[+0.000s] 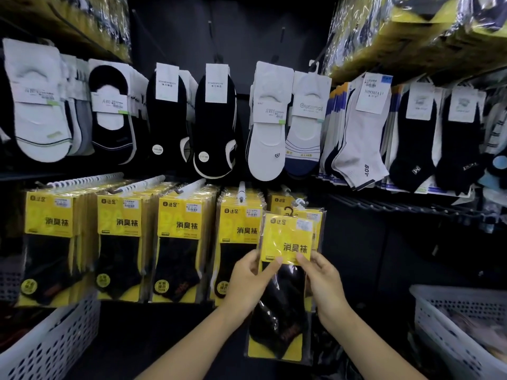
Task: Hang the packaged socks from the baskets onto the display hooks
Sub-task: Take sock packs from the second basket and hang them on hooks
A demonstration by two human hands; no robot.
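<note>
1. Your hands (pixel 285 281) hold a pack (pixel 286 242) in front of the fifth hook (pixel 297 202); packs already hanging there sit just behind it.
2. To the left, four full rows of yellow packs (pixel 131 242) hang side by side, with no gap between them.
3. To the right, the dark wall (pixel 384 256) below the wire shelf (pixel 397 207) is open room.
4. Hanging socks (pixel 269 119) crowd the space above.
5. Low down, the left basket (pixel 55 338) and right basket (pixel 452 325) flank the open middle where your arms pass.
</note>
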